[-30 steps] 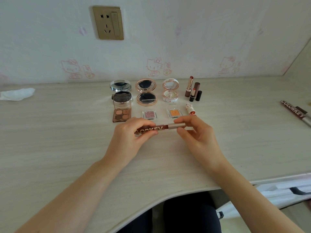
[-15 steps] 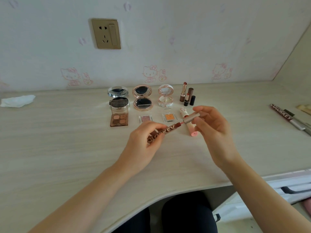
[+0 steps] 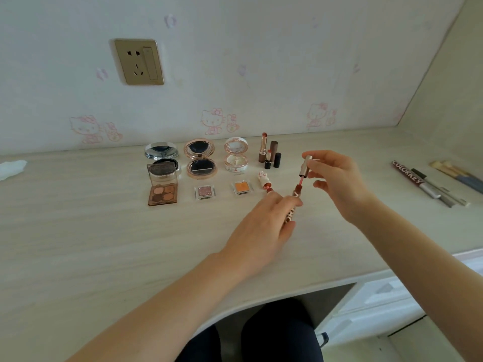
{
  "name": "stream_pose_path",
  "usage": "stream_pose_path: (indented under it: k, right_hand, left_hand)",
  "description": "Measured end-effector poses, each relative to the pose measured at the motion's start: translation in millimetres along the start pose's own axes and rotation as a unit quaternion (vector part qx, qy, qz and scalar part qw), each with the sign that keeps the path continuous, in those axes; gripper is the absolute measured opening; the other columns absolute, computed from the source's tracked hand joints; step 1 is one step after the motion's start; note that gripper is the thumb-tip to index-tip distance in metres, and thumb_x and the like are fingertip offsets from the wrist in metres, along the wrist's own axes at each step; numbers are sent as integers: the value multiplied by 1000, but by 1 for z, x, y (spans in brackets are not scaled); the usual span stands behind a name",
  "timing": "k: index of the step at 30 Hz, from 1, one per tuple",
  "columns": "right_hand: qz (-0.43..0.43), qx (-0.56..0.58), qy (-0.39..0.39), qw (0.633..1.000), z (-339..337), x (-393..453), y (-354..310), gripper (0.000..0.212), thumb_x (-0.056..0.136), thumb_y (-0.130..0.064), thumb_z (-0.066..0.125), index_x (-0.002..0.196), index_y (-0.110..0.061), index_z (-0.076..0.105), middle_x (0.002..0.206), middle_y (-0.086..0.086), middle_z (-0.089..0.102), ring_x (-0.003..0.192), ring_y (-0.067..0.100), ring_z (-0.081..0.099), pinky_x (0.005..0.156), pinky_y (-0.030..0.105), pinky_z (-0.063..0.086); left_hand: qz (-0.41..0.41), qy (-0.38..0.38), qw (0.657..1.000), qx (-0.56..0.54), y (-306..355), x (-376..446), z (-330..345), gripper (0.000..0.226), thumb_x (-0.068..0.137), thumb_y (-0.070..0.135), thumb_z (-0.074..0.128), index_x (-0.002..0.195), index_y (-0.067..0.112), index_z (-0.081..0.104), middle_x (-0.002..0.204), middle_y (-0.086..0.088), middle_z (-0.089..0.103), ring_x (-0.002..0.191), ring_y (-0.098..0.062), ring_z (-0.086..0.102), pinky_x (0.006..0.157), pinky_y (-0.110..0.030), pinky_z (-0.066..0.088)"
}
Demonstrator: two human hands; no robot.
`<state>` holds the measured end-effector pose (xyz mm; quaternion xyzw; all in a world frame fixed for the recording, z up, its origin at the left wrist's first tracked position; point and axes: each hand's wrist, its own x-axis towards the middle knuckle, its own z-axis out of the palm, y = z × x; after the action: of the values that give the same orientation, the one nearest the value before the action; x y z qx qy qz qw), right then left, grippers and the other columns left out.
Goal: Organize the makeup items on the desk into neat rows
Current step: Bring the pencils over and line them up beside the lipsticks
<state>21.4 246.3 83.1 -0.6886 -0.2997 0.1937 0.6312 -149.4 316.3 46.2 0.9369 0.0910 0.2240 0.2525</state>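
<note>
My left hand (image 3: 264,226) grips a brown lip gloss tube (image 3: 294,202), tilted up over the desk (image 3: 78,244). My right hand (image 3: 337,178) pinches its metallic cap with wand (image 3: 305,165), pulled clear of the tube mouth. Behind them stand two rows: three open round compacts (image 3: 200,158) at the back with upright lipsticks (image 3: 269,152), then an eyeshadow palette (image 3: 162,190), two small square pans (image 3: 205,192) and a small pink lipstick (image 3: 264,180) lying down.
At the far right lie another brown tube (image 3: 407,175), several pens and brushes (image 3: 454,176). A white tissue (image 3: 11,168) sits at the left edge. The wall with a socket (image 3: 138,61) bounds the back; the desk's front edge curves above my knees.
The tube lay level between both hands a second ago. It has since been tilted up, and my right hand has drawn the cap and wand out and lifted them to the right.
</note>
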Motion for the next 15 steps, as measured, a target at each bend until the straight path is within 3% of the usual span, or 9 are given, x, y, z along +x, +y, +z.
stream_pose_path:
  k: [2,5,9,15]
  right_hand:
    - [11,-15,1,1000,-5,8,-1,19,92,-12,56,103,-17,69,95,7,65,83,16,57,70,28,44]
    - [24,-37,-1,999,-8,20,1,20,91,-12,55,102,-19,70,93,5,65,84,16,57,71,28,44]
    - [36,-74,-19,996,-8,34,3,17,92,-17,56,100,-22,70,94,4,66,83,15,57,70,26,45]
    - [59,-137,-59,987,5,55,8,16,90,-19,61,104,-19,68,93,3,66,78,12,57,67,23,47]
  left_hand:
    - [20,-1,998,61,3,9,8,34,97,26,50,131,25,47,121,3,46,111,-13,45,89,-31,47]
    - [39,-5,993,112,5,20,18,38,97,30,50,134,22,49,121,-1,49,112,-19,40,94,-34,42]
    - [31,-36,988,150,0,27,22,52,96,47,45,142,24,40,131,1,46,122,-20,31,101,-35,30]
    - [-4,-60,986,156,-10,23,23,70,87,64,45,147,31,28,136,8,40,126,-15,22,105,-34,23]
